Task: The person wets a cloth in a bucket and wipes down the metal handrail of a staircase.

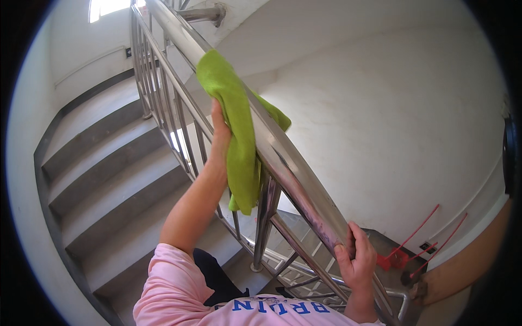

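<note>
A bright green cloth [238,134] is draped over the round stainless-steel handrail [281,150] of a staircase. Its near end hangs down beside the rail, and a corner sticks out on the far side. My left hand [220,122] holds the cloth against the rail's left side; the thumb shows, while most of the fingers are hidden behind the fabric and rail. Lower down the same handrail, my right hand [359,256] grips the bare metal, thumb on the near side and fingers over the top. Dark marks and reflections show on the rail between the hands.
Grey stairs [118,179] rise on the left beside the metal balusters [151,69]. A thick steel post [265,220] supports the rail. Red dustpans [395,258] with long handles stand on the lower floor at right, near a brown door [469,261]. White walls surround the stairwell.
</note>
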### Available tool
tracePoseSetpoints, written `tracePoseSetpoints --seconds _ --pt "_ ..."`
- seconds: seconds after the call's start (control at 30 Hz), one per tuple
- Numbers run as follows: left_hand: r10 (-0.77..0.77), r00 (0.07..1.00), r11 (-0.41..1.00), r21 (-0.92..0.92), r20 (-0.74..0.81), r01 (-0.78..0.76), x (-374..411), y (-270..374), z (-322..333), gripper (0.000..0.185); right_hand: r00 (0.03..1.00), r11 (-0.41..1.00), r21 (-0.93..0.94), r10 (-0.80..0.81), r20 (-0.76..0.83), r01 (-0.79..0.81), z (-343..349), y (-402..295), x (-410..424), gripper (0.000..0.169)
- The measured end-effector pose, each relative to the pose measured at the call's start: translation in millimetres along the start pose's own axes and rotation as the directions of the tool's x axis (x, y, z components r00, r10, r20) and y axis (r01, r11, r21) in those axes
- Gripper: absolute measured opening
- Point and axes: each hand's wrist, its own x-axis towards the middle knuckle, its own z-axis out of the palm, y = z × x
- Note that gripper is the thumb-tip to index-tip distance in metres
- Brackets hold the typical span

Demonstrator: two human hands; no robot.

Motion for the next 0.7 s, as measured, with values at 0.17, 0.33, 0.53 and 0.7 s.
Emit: tracePoseSetpoints --seconds 0.17,0.33,0.53,0.7 --pt "-0.172 0.983 0.961 0.207 -0.070 0.183 -36 -25 -8 0.068 0.999 0.999 0.014 0.040 0.029 -0.040 0 -1 0 0.053" --pt "-0.030 0.996 0.830 0.557 0.087 -0.024 -67 -47 -18 0.065 1.000 1.000 0.003 -0.004 0.001 0.004 3 1 -1 0.052" --pt "0.073 0.990 0.739 0.659 0.124 -0.137 -95 -75 -47 0.052 1.000 1.000 -0.012 -0.006 0.005 0.006 4 1 -2 0.054" --pt "0.105 0.994 0.789 0.609 -0.007 -0.079 -112 -87 -57 0.050 1.000 1.000 -0.005 -0.014 0.005 0.014 4 2 -1 0.054"
